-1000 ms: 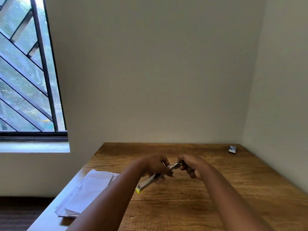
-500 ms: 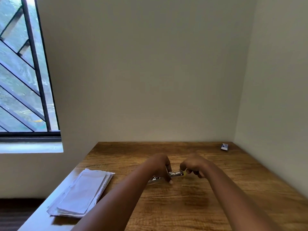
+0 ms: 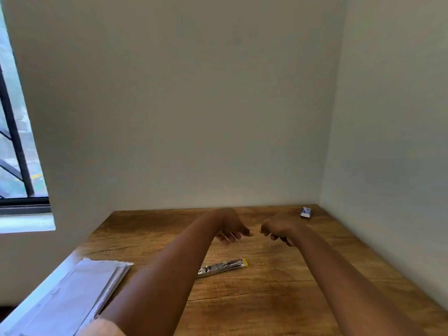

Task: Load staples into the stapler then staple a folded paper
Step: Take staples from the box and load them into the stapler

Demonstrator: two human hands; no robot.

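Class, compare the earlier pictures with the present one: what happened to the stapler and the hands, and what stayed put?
Both hands let go of the stapler, which now lies on the table. The left hand and right hand hover beyond it, close together. The paper stack and small box stayed put.
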